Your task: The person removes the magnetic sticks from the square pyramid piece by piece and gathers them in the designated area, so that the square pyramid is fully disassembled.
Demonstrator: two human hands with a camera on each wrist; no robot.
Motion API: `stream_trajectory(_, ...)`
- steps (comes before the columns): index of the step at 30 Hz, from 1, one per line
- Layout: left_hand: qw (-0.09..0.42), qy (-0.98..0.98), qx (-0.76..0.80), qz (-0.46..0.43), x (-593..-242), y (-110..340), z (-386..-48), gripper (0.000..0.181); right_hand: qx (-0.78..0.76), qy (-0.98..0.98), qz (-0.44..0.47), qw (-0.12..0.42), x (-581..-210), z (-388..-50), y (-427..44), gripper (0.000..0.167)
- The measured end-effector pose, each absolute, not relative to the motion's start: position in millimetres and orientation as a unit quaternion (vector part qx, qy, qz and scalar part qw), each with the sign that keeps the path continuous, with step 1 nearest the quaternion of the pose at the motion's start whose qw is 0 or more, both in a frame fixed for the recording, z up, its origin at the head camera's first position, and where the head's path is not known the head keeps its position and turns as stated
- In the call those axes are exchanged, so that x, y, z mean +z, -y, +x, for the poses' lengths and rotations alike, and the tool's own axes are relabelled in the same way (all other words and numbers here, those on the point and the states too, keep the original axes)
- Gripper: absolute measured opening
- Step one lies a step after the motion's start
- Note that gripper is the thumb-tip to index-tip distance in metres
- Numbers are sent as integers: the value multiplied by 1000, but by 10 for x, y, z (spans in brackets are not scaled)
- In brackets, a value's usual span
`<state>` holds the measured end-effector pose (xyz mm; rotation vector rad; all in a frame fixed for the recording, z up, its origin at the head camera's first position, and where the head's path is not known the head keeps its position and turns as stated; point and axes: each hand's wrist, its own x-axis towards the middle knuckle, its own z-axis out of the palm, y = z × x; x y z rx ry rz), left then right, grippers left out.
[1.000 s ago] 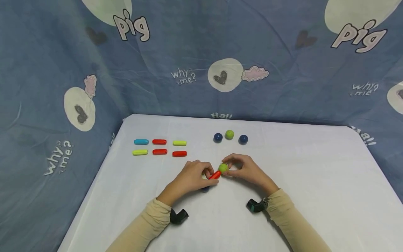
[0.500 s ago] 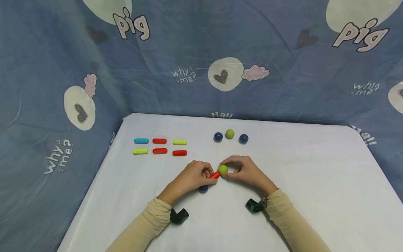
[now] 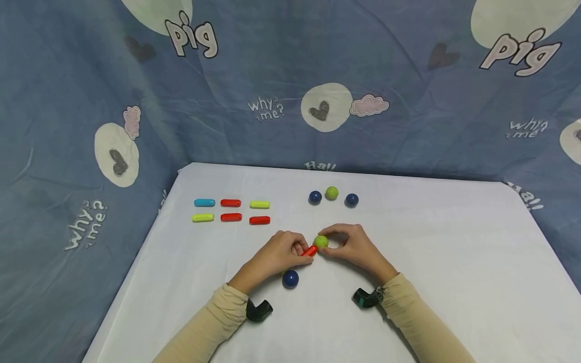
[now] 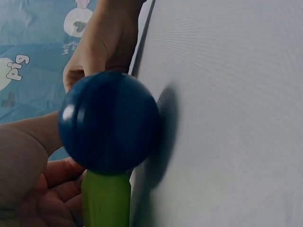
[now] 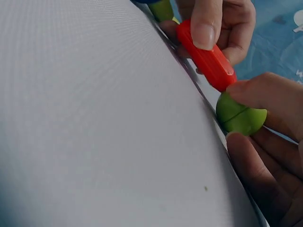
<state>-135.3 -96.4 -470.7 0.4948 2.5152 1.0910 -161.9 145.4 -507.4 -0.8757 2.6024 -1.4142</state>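
Note:
My left hand (image 3: 279, 253) pinches a short red rod (image 5: 208, 57) between thumb and fingers. The rod's far end touches a green ball (image 5: 240, 115), which my right hand (image 3: 356, 247) pinches between thumb and fingers. Below the left hand, a dark blue ball (image 3: 290, 279) shows in the head view. Close up in the left wrist view, that blue ball meets the end of a yellow-green rod (image 4: 106, 201) beside the left palm. Most of the yellow-green rod is hidden by the left hand in the head view.
Several short rods lie in two rows at the back left, among them a blue rod (image 3: 205, 202) and a red rod (image 3: 259, 220). At the back centre sit a green ball (image 3: 332, 193) and two dark blue balls (image 3: 315, 197). White cloth covers the table (image 3: 431, 252).
The dark blue ball has swung out from under my left hand, toward the near side and slightly left. Both hands stay almost in place, keeping the red rod and green ball together.

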Motion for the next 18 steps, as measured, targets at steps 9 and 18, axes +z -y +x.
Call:
stream_trajectory(9,186,-888,384,171,-4694,975,-1342,19,-447,-867,-216,-38,-5091,-1688,-1542,34)
stream_trajectory(18,199,-888,382,164,-4688,974,-1343,20,-468,-865,-176,-33,-5079,-1746,-1542,37)
